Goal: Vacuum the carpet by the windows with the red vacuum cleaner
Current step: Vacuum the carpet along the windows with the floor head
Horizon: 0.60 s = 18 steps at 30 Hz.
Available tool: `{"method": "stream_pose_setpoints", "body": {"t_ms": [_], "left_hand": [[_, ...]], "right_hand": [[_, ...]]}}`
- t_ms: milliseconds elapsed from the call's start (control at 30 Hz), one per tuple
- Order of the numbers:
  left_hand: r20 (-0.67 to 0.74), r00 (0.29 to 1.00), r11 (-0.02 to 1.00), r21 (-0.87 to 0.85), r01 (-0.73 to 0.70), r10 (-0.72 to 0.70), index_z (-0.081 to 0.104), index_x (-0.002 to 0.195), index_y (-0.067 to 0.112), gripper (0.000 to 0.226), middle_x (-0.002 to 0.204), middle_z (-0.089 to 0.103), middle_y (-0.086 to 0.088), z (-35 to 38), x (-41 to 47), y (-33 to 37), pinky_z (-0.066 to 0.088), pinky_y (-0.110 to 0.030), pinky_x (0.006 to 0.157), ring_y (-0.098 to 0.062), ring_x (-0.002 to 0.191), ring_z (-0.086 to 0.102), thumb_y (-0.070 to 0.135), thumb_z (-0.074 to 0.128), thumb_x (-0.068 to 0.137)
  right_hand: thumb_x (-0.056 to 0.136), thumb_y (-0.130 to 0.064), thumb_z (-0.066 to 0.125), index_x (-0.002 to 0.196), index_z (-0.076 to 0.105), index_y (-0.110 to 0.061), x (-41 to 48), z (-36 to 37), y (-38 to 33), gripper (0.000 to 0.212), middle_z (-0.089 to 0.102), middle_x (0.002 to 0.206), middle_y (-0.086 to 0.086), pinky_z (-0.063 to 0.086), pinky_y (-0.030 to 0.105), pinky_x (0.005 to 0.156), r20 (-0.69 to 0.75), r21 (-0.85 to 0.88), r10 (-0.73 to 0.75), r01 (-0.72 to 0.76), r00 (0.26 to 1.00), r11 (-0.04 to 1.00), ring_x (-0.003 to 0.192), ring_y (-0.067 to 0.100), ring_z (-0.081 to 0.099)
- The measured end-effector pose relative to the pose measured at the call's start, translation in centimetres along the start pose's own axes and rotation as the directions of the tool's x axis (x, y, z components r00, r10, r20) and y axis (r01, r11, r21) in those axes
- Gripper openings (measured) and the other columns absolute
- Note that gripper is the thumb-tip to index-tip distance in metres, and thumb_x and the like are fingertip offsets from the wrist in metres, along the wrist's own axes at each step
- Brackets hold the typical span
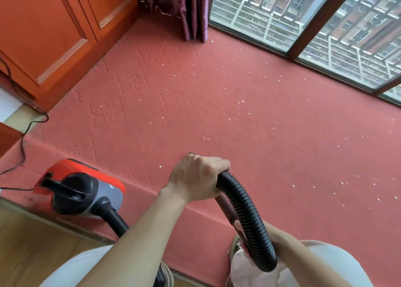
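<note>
The black corrugated hose [245, 213] is gripped at its upper end by the left hand [197, 178], and lower down by the right hand [239, 228], which is largely hidden behind it. The red vacuum cleaner [80, 184] is observed at the lower left edge of the red carpet [195, 91]. White scraps [206, 138] are scattered on the carpet up to the windows [325, 26].

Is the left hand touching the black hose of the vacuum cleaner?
Touching. The head view shows the left hand with its fingers curled over the upper end of the black hose, and no gap between them.
</note>
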<state>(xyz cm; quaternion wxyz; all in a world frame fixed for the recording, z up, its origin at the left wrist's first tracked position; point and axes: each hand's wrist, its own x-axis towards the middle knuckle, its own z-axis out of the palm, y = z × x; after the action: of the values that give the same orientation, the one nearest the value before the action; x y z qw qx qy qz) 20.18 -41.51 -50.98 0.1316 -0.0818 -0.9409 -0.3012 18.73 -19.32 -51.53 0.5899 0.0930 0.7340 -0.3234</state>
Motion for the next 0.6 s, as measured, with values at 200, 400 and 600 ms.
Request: {"method": "stream_pose_setpoints", "body": {"t_ms": [200, 400, 600], "left_hand": [[0.030, 0.999, 0.998, 0.054, -0.026, 0.024, 0.061, 0.078, 0.020, 0.007, 0.063, 0.058, 0.004, -0.6, -1.6, -0.3, 0.038, -0.025, 0.043, -0.023, 0.049, 0.056, 0.018, 0.063, 0.071], [-0.134, 0.988, 0.994, 0.074, 0.082, -0.072, 0.058, 0.074, 0.021, 0.012, 0.063, 0.059, 0.003, -2.2, -3.2, -2.1, 0.046, -0.032, 0.042, -0.023, 0.053, 0.060, 0.018, 0.069, 0.074], [-0.287, 0.942, 0.979, 0.048, 0.198, -0.176, 0.060, 0.074, 0.022, 0.011, 0.064, 0.060, 0.003, -4.3, -3.1, -3.5, 0.043, -0.032, 0.044, -0.022, 0.057, 0.060, 0.023, 0.070, 0.076]], "right_hand": [[0.101, -0.015, 0.051, 0.127, 0.051, -0.005, 0.1, 3.4, 2.5, 0.028, 0.056, 0.070, 0.007, 0.048, 0.023, 0.039, 0.144, 0.070, 0.065, -0.076, 0.987, 0.995, 0.043, 0.014, 0.058], [0.104, -0.019, 0.044, 0.091, 0.046, -0.005, 5.5, 5.2, -2.1, 0.019, 0.049, 0.049, 0.011, 0.040, 0.018, 0.032, -0.047, 0.098, 0.076, -0.071, 0.996, 0.993, 0.028, 0.015, 0.049], [0.100, -0.018, 0.046, 0.093, 0.046, -0.002, 12.1, 4.3, -4.4, 0.017, 0.051, 0.056, 0.014, 0.047, 0.028, 0.037, -0.036, 0.119, 0.073, -0.068, 0.997, 0.991, 0.033, 0.019, 0.051]]}}
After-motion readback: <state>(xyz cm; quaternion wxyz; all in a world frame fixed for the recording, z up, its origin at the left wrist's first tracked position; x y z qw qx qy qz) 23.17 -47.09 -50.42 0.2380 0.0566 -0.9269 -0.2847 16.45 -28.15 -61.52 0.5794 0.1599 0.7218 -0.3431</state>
